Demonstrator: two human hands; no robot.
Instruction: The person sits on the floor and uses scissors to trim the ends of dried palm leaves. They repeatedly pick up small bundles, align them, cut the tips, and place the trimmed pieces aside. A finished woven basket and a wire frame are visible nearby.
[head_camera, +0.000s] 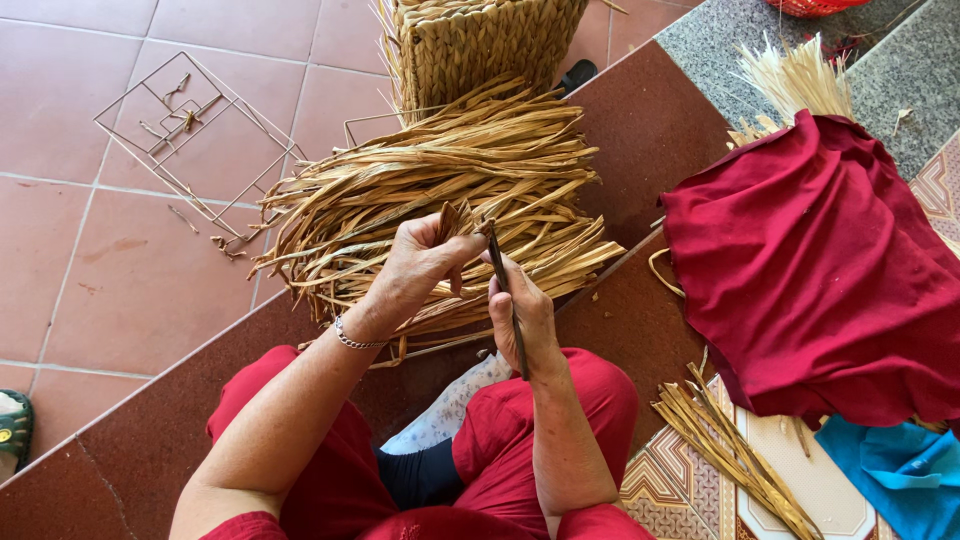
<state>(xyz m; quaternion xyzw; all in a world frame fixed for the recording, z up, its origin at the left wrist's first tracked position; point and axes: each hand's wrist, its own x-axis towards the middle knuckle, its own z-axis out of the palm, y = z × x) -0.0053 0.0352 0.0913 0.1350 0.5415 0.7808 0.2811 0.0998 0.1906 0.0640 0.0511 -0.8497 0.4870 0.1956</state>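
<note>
At frame centre, a dried strand (452, 222) is being pinched closed in the left hand (415, 265) so a dark tool (505, 295), gripped in the closed right hand (522, 315), can be worked against it above the straw bundle (440, 180).

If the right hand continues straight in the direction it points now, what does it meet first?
Most likely the bundle of dried straw strips just beyond the right hand; the woven basket lies farther on. Depth is unclear from above.

Dry matt straw strands (440, 190), thin wire frame (190, 130), soft red cloth (820, 270), smooth glazed tiles (140, 270).
</note>
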